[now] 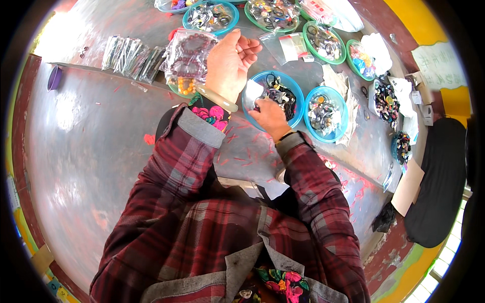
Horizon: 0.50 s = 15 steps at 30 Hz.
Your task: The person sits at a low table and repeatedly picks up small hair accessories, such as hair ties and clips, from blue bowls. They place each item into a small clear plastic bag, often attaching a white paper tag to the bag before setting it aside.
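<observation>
My left hand (230, 65), with a pale bangle (217, 98) at the wrist, is raised over the low table. Its fingers curl loosely, the thumb stands apart, and nothing shows in them. Beside it lies a clear bag of dark red beaded bracelets (191, 53), with amber beads (184, 86) below. My right hand (271, 118) reaches over the near rim of a blue basket (299, 101). Its fingers are bent together among black hair ties (284, 98); what they pinch is hidden. A white card (254, 91) stands inside that basket.
Right of it stands another blue basket (309, 126) of small packets. More baskets, blue (235, 17) and green (343, 59), line the far side. Bagged strips (129, 56) lie at left. Scissors (366, 112) and a white tray of colourful pieces (385, 101) are at right.
</observation>
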Available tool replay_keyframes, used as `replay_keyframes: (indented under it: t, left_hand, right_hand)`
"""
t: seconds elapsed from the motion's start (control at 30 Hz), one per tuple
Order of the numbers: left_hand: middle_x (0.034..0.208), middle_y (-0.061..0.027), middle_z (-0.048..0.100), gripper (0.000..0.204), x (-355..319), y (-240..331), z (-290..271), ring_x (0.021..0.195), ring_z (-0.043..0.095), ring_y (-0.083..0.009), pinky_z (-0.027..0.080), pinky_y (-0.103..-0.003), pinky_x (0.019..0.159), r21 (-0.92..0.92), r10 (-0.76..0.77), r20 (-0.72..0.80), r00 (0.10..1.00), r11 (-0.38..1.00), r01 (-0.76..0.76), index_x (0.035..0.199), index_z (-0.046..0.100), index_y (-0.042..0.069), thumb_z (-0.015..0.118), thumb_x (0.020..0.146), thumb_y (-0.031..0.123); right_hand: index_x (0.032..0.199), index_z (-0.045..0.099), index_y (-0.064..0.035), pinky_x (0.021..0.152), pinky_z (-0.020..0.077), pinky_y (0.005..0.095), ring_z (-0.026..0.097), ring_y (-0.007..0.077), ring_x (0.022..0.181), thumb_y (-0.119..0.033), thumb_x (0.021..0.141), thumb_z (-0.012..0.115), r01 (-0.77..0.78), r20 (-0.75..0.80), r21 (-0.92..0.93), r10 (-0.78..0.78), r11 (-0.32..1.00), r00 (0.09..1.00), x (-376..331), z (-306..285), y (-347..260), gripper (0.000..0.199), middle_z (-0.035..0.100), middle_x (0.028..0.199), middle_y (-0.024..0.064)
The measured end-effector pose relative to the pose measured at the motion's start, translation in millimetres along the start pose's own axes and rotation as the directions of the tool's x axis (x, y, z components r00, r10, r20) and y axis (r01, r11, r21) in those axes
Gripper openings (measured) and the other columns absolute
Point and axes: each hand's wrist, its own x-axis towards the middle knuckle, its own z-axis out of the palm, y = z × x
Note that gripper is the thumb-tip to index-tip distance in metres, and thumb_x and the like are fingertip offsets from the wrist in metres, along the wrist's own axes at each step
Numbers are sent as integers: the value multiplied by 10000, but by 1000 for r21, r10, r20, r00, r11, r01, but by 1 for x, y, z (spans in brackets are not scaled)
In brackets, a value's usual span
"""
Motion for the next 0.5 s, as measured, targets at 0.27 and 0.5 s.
replay_keyframes:
  t: [0.27, 0.5]
  left_hand:
    - [777, -103, 620, 197, 1, 3, -7, 786, 600, -248, 445, -303, 668, -9, -50, 9, 999, 999, 50, 825, 576, 34, 570, 845, 229]
    - [773, -110, 614, 213, -1, 4, -4, 790, 600, -238, 444, -272, 636, -17, -69, 27, 997, 997, 69, 752, 566, 43, 563, 850, 232]
  right_hand:
    - [811, 626, -31, 671, 467, 445, 591, 357, 746, -273, 787, 535, -136, 35, -121, 142, 983, 989, 14, 26, -24, 260, 607, 774, 190]
    - [708, 639, -55, 629, 471, 406, 603, 331, 686, -253, 752, 555, -194, -77, -11, 192, 981, 978, 16, 23, -15, 219, 625, 710, 147]
